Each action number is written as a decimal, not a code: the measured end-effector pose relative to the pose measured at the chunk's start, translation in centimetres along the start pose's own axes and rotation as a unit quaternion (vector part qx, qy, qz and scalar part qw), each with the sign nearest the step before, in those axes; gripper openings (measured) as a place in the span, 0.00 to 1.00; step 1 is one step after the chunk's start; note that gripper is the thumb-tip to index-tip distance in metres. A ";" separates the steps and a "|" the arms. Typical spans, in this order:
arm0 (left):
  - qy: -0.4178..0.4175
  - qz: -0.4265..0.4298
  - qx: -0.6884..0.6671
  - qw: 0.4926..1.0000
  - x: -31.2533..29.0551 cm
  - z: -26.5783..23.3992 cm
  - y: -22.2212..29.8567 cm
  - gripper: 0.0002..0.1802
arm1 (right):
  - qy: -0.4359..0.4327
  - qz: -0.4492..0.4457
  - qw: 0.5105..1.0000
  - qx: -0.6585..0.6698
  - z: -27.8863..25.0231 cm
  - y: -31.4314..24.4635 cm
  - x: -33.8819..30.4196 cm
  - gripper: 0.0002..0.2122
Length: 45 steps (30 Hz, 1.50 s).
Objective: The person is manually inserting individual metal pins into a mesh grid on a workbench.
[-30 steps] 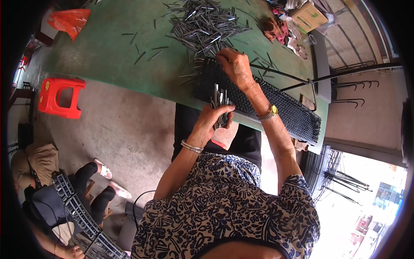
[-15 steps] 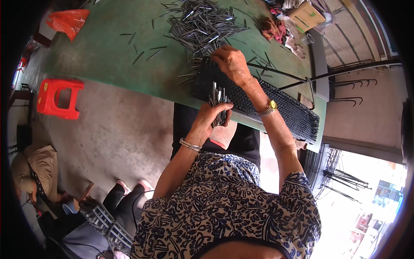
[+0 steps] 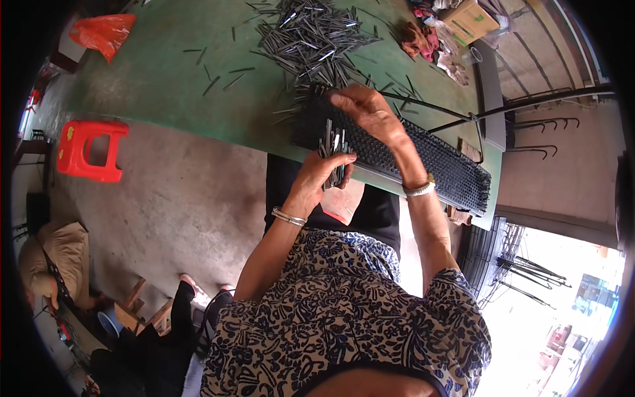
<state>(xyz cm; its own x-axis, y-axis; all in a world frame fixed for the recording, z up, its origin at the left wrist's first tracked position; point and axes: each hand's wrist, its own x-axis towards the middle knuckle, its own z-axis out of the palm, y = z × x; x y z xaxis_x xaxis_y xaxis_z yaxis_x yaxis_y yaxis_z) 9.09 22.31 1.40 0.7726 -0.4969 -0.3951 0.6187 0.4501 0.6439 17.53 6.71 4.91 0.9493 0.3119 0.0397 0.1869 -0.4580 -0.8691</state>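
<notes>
In the head view, the right hand (image 3: 374, 118) has drawn slightly nearer since the previous frame, its wrist rolled so the watch (image 3: 421, 190) shows its band; its fingers curl above the left part of the black rack (image 3: 440, 162), whether grasping a strip I cannot tell. The left hand (image 3: 317, 173) remains just nearer, fingers clenched around an upright strip bundle (image 3: 336, 142). The loose strip pile (image 3: 314, 41) lies at the worktop's (image 3: 165, 89) far side. An orange bag (image 3: 106, 33) sits far left, a cardboard box (image 3: 468, 23) far right; their contents are hidden.
</notes>
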 end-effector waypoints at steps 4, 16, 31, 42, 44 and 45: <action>0.006 -0.002 0.016 1.000 0.1 0.3 0.2 0.07 | -0.153 0.105 0.975 0.121 -1.2 -1.3 -1.1 0.09; 0.014 -0.033 0.057 0.998 0.4 -0.5 0.1 0.08 | 0.050 0.105 0.965 0.235 -1.0 -0.1 -1.4 0.06; 0.026 -0.039 -0.023 0.999 0.3 -0.5 -0.8 0.10 | 0.234 -0.102 0.947 -0.193 1.7 3.2 1.5 0.04; 0.020 -0.033 -0.019 0.999 0.0 -0.3 -0.9 0.09 | 0.190 -0.093 0.949 -0.233 0.8 3.3 1.5 0.07; 0.021 -0.033 -0.016 0.999 -0.3 -0.2 -0.7 0.08 | 0.188 -0.097 0.949 -0.233 0.7 3.3 1.4 0.07; 0.022 -0.032 -0.014 0.999 -0.4 -0.2 -0.7 0.08 | 0.187 -0.098 0.950 -0.230 0.7 3.2 1.5 0.07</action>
<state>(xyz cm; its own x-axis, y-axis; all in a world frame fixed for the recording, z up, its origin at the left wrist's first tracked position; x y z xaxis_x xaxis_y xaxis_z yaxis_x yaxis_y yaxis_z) 8.42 22.32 1.02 0.7359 -0.4928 -0.4643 0.6709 0.4385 0.5980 19.32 6.33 1.86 0.8925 0.1510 0.4250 0.3781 -0.7640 -0.5227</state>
